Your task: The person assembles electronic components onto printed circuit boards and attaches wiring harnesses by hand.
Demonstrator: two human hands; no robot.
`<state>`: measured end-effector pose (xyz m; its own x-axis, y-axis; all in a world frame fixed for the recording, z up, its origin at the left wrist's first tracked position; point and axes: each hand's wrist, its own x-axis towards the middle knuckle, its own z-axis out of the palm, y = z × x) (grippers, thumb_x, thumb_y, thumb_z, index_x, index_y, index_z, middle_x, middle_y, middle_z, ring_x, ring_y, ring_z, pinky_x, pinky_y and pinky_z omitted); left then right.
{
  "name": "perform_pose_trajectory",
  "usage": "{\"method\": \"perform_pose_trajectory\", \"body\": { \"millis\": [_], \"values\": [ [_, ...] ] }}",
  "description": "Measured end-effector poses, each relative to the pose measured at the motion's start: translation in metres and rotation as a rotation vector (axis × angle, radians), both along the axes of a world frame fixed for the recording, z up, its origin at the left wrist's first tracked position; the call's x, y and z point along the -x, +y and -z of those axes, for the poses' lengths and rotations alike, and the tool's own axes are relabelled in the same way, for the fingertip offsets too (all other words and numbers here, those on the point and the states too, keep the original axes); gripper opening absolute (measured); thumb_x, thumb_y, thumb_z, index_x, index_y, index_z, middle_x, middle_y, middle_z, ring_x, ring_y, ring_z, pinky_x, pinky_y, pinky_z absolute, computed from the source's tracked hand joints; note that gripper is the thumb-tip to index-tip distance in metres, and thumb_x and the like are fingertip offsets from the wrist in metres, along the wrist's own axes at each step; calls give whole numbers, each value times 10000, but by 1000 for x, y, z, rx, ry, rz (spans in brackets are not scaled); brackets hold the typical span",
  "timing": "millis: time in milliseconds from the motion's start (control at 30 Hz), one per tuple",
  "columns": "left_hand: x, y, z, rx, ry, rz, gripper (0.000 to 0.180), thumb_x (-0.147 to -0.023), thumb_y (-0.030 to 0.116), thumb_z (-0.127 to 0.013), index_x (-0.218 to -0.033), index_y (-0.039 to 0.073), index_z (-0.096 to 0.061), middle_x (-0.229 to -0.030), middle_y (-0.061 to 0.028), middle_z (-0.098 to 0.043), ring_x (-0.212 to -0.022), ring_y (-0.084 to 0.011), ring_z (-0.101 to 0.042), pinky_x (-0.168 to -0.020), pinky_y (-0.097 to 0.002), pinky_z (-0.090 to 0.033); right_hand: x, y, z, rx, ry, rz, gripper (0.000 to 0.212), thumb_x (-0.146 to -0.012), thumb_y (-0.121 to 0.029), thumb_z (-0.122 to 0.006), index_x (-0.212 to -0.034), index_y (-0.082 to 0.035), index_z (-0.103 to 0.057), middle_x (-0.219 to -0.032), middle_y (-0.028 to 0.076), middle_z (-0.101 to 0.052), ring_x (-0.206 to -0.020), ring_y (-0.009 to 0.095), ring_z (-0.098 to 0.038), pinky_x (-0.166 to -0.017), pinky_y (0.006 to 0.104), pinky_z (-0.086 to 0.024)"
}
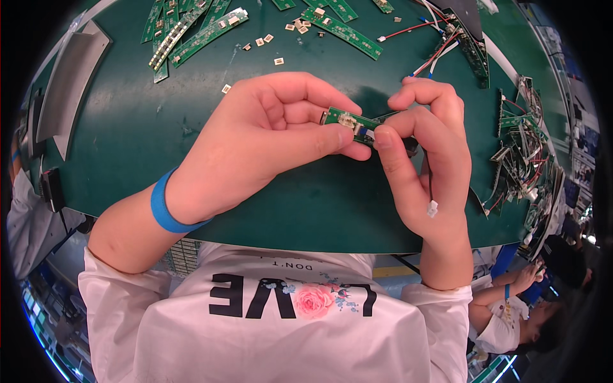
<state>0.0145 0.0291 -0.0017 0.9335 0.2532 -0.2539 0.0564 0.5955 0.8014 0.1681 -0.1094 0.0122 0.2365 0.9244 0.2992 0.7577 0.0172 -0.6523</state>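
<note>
Over the middle of the green table, my left hand (265, 127) grips a small green circuit board (348, 121) between thumb and fingers. A pale socket and a few small parts show on its upper face. My right hand (431, 150) is closed at the board's right end, with the thumb tip touching its edge. A dark wire ending in a small white connector (433, 208) hangs down across my right palm. The dark piece behind my right fingers is mostly hidden.
Long green circuit board strips (211, 35) lie at the far left, with another strip (345, 33) at far centre. Several small pale components (279, 61) are scattered nearby. Wired boards (520, 153) pile up at the right. A bent grey panel (76, 80) stands at the left.
</note>
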Motion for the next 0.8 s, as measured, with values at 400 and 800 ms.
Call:
{"method": "perform_pose_trajectory", "body": {
  "millis": [400,800],
  "values": [
    [-1,-1,0,-47,15,7,234,-870,-12,-572,-1103,-27,-577,-963,-125,-667,-924,-202,-667,-833,-281,-511,5,-1,0,3,-12,128,166,-657,-70,-743,-728,-81,-593,-933,84,-518,-887,253,-460,-793,347,-366],
    [-1,-1,-2,-57,-13,9,240,-874,-26,-554,-1112,-22,-582,-961,-126,-670,-908,-205,-673,-819,-270,-509,14,0,-12,216,737,224,146,-780,-53,-715,-823,-25,-578,-760,61,-586,-678,129,-556,-623,252,-445]
  ]
}}
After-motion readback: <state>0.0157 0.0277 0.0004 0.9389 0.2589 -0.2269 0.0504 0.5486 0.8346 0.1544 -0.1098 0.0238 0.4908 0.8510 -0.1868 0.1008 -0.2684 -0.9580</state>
